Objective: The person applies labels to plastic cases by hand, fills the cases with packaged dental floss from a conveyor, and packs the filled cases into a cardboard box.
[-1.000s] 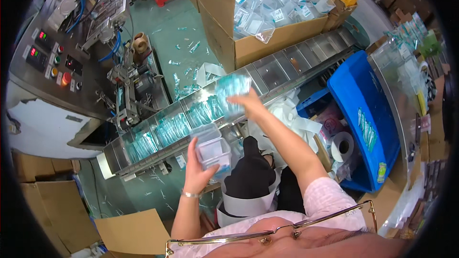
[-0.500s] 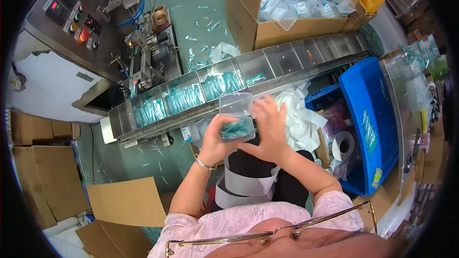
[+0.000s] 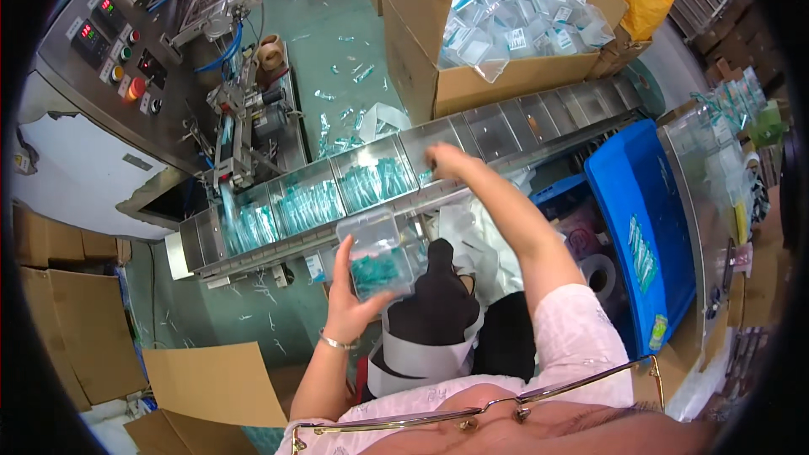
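Observation:
My left hand [image 3: 350, 312] holds a clear hinged plastic box [image 3: 389, 280] by its sides, with the lid raised. Inside lies a heap of small teal packets [image 3: 375, 271]. Further off to the right, my right hand [image 3: 447, 162] reaches down into a compartment of the metal conveyor [image 3: 472, 136]. Its fingers are curled together right at a bit of teal packet [image 3: 425, 177]; the fingertips are partly hidden, so what they pinch is not plain. Compartments to the left of that hand hold rows of teal packets [image 3: 377, 183].
Behind the conveyor stands a cardboard carton [image 3: 506, 80] full of clear boxes. At left is a machine with a button panel [image 3: 114, 55]. A blue bin [image 3: 687, 227] stands at right, near white strip material [image 3: 497, 236]. Open cardboard [image 3: 215, 379] lies at lower left.
My right hand has left the box and stretched forward to the conveyor compartment. My left hand has moved down and left with the open box, which is now tilted differently.

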### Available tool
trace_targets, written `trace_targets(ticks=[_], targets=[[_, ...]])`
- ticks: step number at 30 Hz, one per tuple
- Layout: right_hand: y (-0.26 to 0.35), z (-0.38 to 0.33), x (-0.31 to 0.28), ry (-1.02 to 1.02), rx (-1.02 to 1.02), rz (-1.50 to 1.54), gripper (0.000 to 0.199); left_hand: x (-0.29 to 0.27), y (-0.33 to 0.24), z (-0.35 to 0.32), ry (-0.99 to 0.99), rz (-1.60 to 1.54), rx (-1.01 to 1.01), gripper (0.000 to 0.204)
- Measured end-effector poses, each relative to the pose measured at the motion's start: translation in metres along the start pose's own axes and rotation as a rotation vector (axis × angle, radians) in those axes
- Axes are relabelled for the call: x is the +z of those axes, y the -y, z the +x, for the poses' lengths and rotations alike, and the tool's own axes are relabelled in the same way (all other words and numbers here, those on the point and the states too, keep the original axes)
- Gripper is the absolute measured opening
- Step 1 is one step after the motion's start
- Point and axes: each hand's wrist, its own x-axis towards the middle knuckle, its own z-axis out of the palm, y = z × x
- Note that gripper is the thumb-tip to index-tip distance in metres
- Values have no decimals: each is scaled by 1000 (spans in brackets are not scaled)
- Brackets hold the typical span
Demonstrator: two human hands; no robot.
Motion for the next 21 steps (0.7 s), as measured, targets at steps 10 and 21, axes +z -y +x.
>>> trace_targets(ticks=[10, 21], targets=[[16, -3, -22, 510, -26, 7, 38, 6, -17, -15, -12, -172, -62, 88], [10, -38, 1, 60, 42, -66, 57, 0, -23, -55, 16, -137, -23, 82]])
